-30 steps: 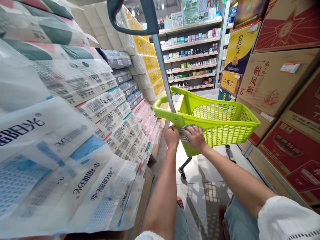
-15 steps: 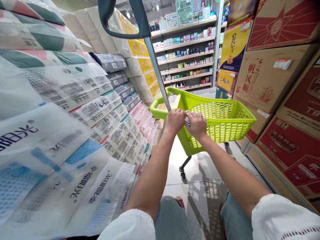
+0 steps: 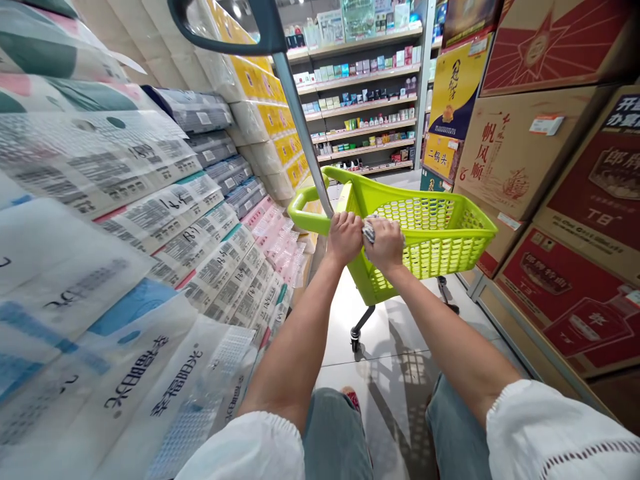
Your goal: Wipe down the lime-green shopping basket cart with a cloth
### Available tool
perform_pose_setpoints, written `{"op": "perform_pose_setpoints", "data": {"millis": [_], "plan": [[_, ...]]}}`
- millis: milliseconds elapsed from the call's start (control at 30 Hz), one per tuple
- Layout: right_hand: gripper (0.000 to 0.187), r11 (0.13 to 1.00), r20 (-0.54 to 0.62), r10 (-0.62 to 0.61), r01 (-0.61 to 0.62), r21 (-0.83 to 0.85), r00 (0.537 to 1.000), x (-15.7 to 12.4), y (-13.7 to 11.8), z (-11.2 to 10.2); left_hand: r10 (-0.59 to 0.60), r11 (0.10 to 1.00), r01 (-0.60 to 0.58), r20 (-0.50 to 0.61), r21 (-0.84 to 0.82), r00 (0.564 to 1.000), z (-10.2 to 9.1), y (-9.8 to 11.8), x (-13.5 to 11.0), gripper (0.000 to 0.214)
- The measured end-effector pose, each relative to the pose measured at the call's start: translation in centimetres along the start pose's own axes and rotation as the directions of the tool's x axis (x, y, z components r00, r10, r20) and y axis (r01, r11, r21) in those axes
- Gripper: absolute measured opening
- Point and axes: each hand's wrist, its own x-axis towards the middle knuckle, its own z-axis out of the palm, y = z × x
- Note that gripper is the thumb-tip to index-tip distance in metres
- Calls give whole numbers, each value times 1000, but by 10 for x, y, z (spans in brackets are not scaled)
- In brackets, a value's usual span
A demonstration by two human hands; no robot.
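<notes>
A lime-green wheeled shopping basket (image 3: 445, 243) stands on the tiled aisle floor in front of me, its grey pull handle (image 3: 300, 127) rising up past my head. My left hand (image 3: 345, 237) is closed on the basket's near rim beside the handle's base. My right hand (image 3: 385, 243) is closed on a small grey-and-white checked cloth (image 3: 369, 231), pressed against the same rim. The two hands touch each other. The basket's inside looks empty as far as I can see.
Stacked packs of toilet paper and tissues (image 3: 150, 220) fill the left side. Piled cardboard cartons (image 3: 550, 173) line the right. Shelves of small bottles and boxes (image 3: 365, 100) close the aisle's far end. Glossy floor (image 3: 395, 360) runs between.
Both hands rose from the basket's front wall to its top rim and came together. The cloth went up with my right hand, and the view drew slightly nearer.
</notes>
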Motion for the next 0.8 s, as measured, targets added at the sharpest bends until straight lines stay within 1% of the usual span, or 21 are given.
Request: {"op": "perform_pose_setpoints", "data": {"millis": [67,133,200,267,367,433,500,667,733,800], "plan": [[40,999,5,-48,48,25,999,-1,-9,-1,-11,1000,10,-5,-28,1000,-2,0,-4,27],[41,993,25,-112,111,24,993,-4,-6,-4,-31,997,29,-23,-74,999,-4,-2,-8,28],[44,986,55,-168,168,-5,984,-8,8,-7,-45,992,41,-38,-119,998,-6,-5,-12,29],[46,980,79,-187,191,-55,979,-14,30,-11,-38,991,33,-38,-127,999,-8,-7,-15,31],[46,977,83,-169,178,-119,982,-22,59,-15,-32,995,27,-45,-100,998,-8,-8,-17,35],[45,982,56,-127,134,-133,990,-24,63,-16,-44,994,38,-60,-102,997,-8,-7,-17,36],[44,988,30,-91,94,-119,995,-24,53,-14,-56,992,48,-69,-115,996,-7,-5,-17,36],[46,992,61,-103,107,-60,993,-19,-1,-5,-55,993,48,-58,-103,997,-8,-3,-18,36],[46,991,70,-121,125,-55,990,-19,-7,-2,-56,993,50,-51,-106,997,-9,-5,-20,35],[47,981,84,-178,183,-66,981,-21,3,-2,-49,992,43,-44,-121,998,-10,-8,-21,34]]}}
